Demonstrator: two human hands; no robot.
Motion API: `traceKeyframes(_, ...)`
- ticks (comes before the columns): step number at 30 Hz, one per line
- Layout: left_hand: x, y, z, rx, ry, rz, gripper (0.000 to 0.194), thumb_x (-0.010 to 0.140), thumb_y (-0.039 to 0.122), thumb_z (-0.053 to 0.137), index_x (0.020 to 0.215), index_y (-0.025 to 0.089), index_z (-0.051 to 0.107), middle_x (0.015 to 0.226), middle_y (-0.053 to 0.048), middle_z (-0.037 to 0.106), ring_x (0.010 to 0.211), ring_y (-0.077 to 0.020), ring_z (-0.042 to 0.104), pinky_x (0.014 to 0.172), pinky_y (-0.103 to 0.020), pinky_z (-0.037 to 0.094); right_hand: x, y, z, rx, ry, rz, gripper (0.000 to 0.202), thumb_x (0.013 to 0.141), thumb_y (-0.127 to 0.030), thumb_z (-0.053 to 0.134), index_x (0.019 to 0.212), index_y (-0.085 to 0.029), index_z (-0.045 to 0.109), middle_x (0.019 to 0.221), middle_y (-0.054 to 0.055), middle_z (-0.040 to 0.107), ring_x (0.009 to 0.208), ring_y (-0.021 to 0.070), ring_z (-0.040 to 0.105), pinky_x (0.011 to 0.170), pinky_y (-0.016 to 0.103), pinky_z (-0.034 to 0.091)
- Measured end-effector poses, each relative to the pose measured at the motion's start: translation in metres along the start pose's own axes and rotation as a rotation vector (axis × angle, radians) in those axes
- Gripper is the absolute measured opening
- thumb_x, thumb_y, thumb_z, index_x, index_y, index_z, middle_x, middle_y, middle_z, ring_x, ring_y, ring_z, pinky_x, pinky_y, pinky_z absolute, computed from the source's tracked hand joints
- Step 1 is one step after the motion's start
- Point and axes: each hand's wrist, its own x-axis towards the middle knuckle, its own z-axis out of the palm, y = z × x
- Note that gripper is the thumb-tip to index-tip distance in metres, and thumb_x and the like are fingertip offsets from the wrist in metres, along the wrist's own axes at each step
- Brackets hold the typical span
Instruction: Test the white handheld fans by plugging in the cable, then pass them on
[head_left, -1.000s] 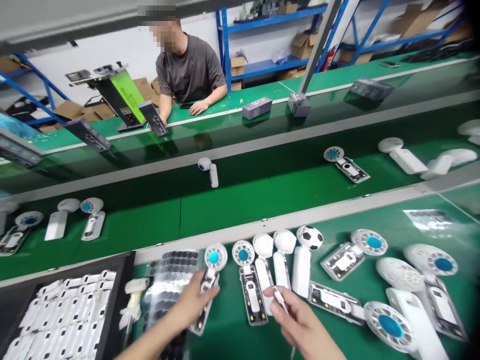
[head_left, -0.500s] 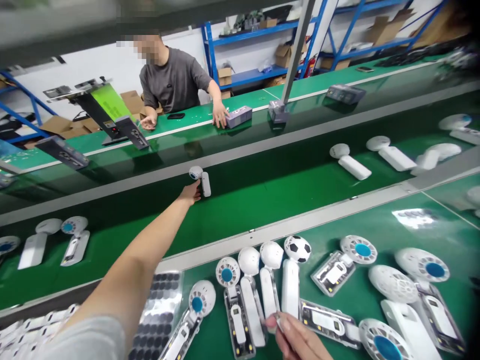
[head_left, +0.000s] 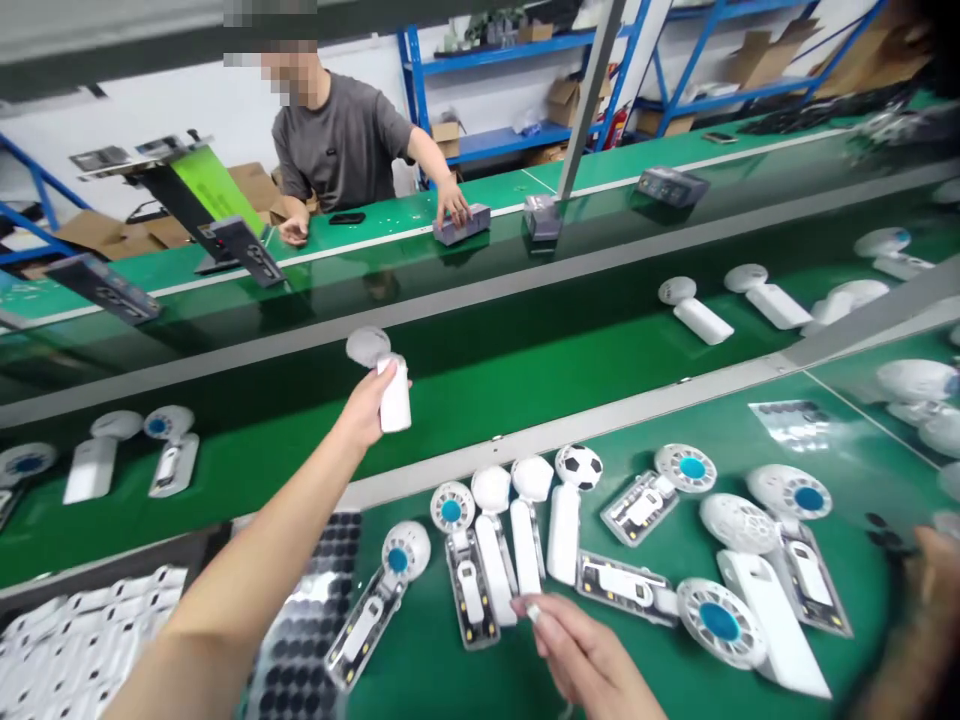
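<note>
My left hand (head_left: 369,405) is closed on the handle of a white folding fan (head_left: 395,395), held over the green conveyor belt; its round head tilts up to the left. My right hand (head_left: 577,640) is above the near table, thumb and fingertips pinching a small whitish piece (head_left: 533,612) too small to name. Just beyond it several similar fans lie in a row, one with a football-patterned head (head_left: 579,467). To the right is a fan with a clear handle cover and blue centre (head_left: 720,622).
More fans (head_left: 171,450) lie on the belt, left and right. A tray of white parts (head_left: 90,625) and a sheet of black round pads (head_left: 304,620) lie at lower left. Across the belt a person (head_left: 337,150) touches a grey box (head_left: 471,224). A blurred hand (head_left: 937,570) shows at the right edge.
My left hand has drawn back toward me with the fan, which has turned so its plain white side shows. The person opposite has moved a hand onto the top of the box.
</note>
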Motion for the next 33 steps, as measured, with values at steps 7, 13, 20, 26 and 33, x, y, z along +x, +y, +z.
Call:
traceKeyframes(7, -0.168, -0.003, -0.046, -0.346, -0.207, -0.038, 0.043, 0.055, 0.028, 0.079, 0.093, 0.022, 0.06, 0.096, -0.002, 0.066, 0.081, -0.0192, 0.063, 0.072, -0.033, 0.051, -0.036, -0.022, 0.033, -0.138, -0.138, -0.186, 0.026, 0.086, -0.043, 0.047, 0.087, -0.018, 0.053, 0.069, -0.001, 0.055, 0.051, 0.0089, 0.037, 0.049, 0.022, 0.03)
traceKeyframes(13, -0.231, -0.022, -0.051, 0.004, -0.215, -0.061, 0.037, 0.06, 0.03, 0.078, 0.089, 0.02, 0.058, 0.062, 0.004, 0.056, 0.053, -0.0082, 0.052, 0.049, -0.019, 0.042, -0.062, -0.033, 0.066, -0.227, -0.194, -0.384, 0.017, 0.088, -0.036, 0.048, 0.086, -0.02, 0.052, 0.069, -0.001, 0.062, 0.061, 0.0119, 0.052, 0.059, 0.024, 0.038)
traceKeyframes(20, -0.268, -0.024, -0.047, 0.024, -0.238, -0.182, 0.041, 0.058, 0.049, 0.074, 0.077, 0.015, 0.06, 0.062, 0.001, 0.059, 0.055, -0.0112, 0.054, 0.051, -0.023, 0.044, -0.081, -0.029, 0.093, -0.252, -0.162, -0.507, 0.011, 0.087, -0.03, 0.05, 0.084, -0.02, 0.052, 0.066, -0.001, 0.063, 0.061, 0.0123, 0.056, 0.061, 0.026, 0.043)
traceKeyframes(26, -0.28, -0.035, -0.044, 0.034, -0.174, -0.073, 0.032, 0.058, 0.033, 0.078, 0.081, 0.016, 0.063, 0.068, 0.001, 0.062, 0.065, -0.0126, 0.057, 0.062, -0.024, 0.045, -0.093, -0.027, 0.101, -0.316, -0.137, -0.52, 0.01, 0.085, -0.029, 0.05, 0.082, -0.019, 0.052, 0.062, -0.002, 0.059, 0.057, 0.0109, 0.054, 0.057, 0.024, 0.042)
traceKeyframes(33, -0.284, -0.033, -0.06, 0.101, -0.441, -0.17, 0.035, 0.069, 0.033, 0.071, 0.099, 0.018, 0.065, 0.086, -0.005, 0.067, 0.084, -0.0195, 0.059, 0.074, -0.028, 0.045, -0.093, -0.024, 0.094, -0.473, -0.105, -0.439, 0.01, 0.082, -0.025, 0.05, 0.074, -0.019, 0.05, 0.058, -0.004, 0.051, 0.053, 0.0096, 0.046, 0.051, 0.023, 0.036)
